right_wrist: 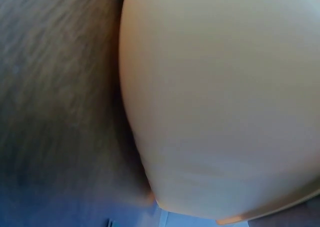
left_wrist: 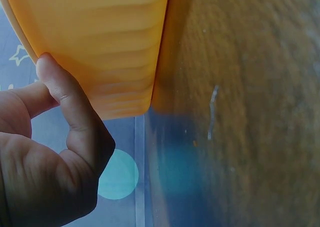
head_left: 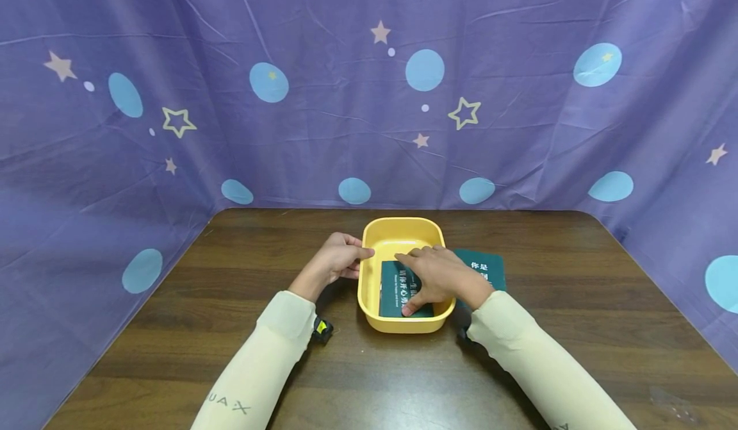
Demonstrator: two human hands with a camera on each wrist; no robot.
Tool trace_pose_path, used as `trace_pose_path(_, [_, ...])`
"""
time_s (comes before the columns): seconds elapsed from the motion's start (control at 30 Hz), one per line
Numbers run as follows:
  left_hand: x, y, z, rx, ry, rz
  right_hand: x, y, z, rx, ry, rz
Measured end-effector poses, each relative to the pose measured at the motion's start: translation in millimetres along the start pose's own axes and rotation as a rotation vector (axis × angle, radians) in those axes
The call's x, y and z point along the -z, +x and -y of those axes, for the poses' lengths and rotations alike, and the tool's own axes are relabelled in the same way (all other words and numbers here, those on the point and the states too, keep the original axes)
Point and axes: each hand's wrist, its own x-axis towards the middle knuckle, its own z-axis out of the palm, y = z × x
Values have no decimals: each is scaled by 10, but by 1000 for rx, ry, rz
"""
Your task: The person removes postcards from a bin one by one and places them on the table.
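Note:
A yellow plastic basin (head_left: 403,325) stands in the middle of the table. My left hand (head_left: 341,257) pinches its left rim, thumb over the edge and fingers outside; the left wrist view shows this hand (left_wrist: 65,137) against the ribbed outer wall (left_wrist: 120,42). Inside the basin lies a dark green book (head_left: 389,298) with white lettering. My right hand (head_left: 435,273) reaches over the right rim and grips this book, thumb on its cover near the front edge and fingers toward its far edge. In the right wrist view, the basin's smooth wall (right_wrist: 215,102) hides the hand.
Another green book (head_left: 494,266) lies on the table right of the basin, partly under my right forearm. A small black device with a yellow patch (head_left: 323,331) is at my left cuff. Clear plastic scrap (head_left: 673,405) lies near the front right. A purple curtain (head_left: 323,141) hangs behind the table.

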Motion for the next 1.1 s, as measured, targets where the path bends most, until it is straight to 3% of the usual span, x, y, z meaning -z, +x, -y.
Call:
trace_pose_path(0.33, [0, 5, 5, 5, -12, 7, -3, 11, -10, -13, 59, -88])
trace_pose_path(0.53, [23, 3, -12, 12, -1, 24, 36, 9, -24, -12, 182, -167])
trace_pose_path(0.63, [14, -83, -78, 10, 6, 31, 77, 1, -22, 8, 253, -202])
trace_pose_path(0.93, [3, -5, -4, 1, -20, 9, 149, -21, -1, 89, 436, -343])
trace_pose_path(1.1, [3, -3, 8, -5, -17, 14, 225, -46, 39, 120, 538, -363])
